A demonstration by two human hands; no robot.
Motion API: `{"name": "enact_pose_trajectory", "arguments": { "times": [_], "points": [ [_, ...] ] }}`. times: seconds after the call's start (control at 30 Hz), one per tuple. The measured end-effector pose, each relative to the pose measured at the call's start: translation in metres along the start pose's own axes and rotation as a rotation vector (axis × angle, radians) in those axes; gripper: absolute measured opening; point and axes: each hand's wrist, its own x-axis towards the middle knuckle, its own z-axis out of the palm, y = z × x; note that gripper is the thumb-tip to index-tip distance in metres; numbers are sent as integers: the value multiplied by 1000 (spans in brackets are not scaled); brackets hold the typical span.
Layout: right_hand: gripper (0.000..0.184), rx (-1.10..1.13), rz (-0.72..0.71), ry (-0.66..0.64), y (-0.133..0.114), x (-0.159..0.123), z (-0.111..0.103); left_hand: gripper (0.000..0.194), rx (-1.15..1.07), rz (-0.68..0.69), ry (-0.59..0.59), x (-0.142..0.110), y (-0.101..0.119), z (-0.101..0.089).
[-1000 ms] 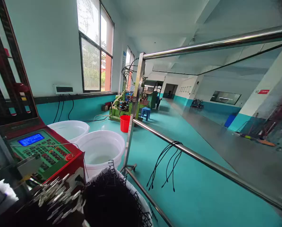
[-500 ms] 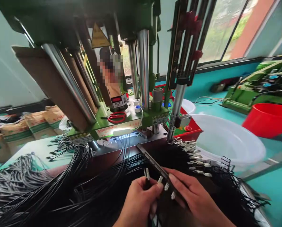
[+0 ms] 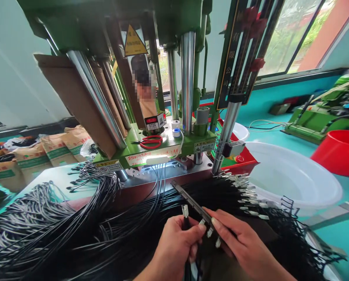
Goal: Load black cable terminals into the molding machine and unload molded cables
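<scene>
My left hand [image 3: 177, 244] is closed on black cables with silvery metal connectors [image 3: 185, 211]; one connector stands up above the thumb, others show lower down. In my right hand [image 3: 244, 238] is a long dark slotted metal bar [image 3: 192, 201], slanting up and left. Several connectors sit along the bar's lower edge, close to my left fingertips. Under both hands lies a thick pile of black cables [image 3: 127, 230], with many connector ends [image 3: 250, 195] spread to the right. Thin cables [image 3: 159, 177] run out of the green press [image 3: 168, 144] just ahead.
On the press lie red-handled cutters [image 3: 151, 142]. Cable bundles [image 3: 31, 218] cover the table's left side, with paper sacks [image 3: 57, 150] behind. To the right stand a red control box [image 3: 247, 162], a white tub [image 3: 291, 171], a red bucket [image 3: 338, 152] and black scrap pieces [image 3: 303, 242].
A second ago the view faced the room to the right; it has swung left to the press and both hands. Over the last half second the hands and bar stay nearly in place.
</scene>
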Motion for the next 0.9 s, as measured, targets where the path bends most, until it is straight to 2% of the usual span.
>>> {"name": "enact_pose_trajectory", "arguments": {
  "times": [0.07,0.17,0.33,0.53,0.9],
  "points": [
    [45,45,38,-20,-2,0,1,34,4,2,-4,-1,1,-1],
    [51,203,171,1,-9,-3,-1,36,-19,-19,-2,-3,4,-4],
    [64,298,304,68,-21,-8,-10,43,-151,77,42,-3,10,-11],
    [63,326,326,35,-24,-6,-9,40,-20,21,22,1,7,-3],
    [58,263,292,10,-17,-5,-10,37,19,-26,17,2,7,4]
  ]
}}
